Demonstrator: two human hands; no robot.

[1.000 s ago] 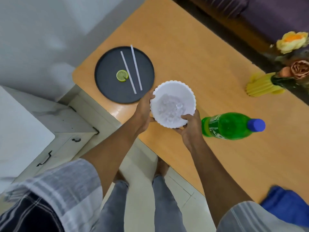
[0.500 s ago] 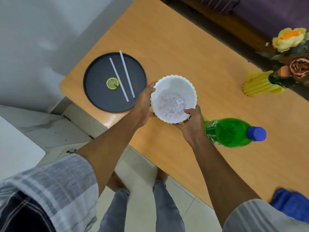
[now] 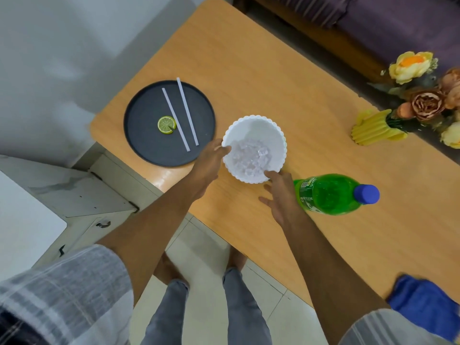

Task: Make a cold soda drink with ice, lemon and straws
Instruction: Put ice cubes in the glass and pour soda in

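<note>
A white scalloped bowl (image 3: 258, 130) holding ice cubes (image 3: 251, 156) sits on the wooden table (image 3: 273, 70). My left hand (image 3: 211, 160) holds the bowl's left rim, thumb on the edge. My right hand (image 3: 281, 195) hovers at the bowl's near right side with fingers spread, one fingertip at the rim. A green soda bottle (image 3: 328, 194) with a blue cap stands just right of that hand. To the left, a black round tray (image 3: 149, 145) carries a lemon slice (image 3: 166, 125) and two white straws (image 3: 183, 115).
A yellow vase (image 3: 375, 129) of flowers stands at the table's far right. A blue cloth (image 3: 428, 305) lies at the near right edge. A white cabinet (image 3: 74, 190) stands left of the table. A purple sofa (image 3: 398, 23) is behind.
The bowl of ice has come down onto the table beside the tray. My right hand has let go of it and spread its fingers; my left hand stays on the rim.
</note>
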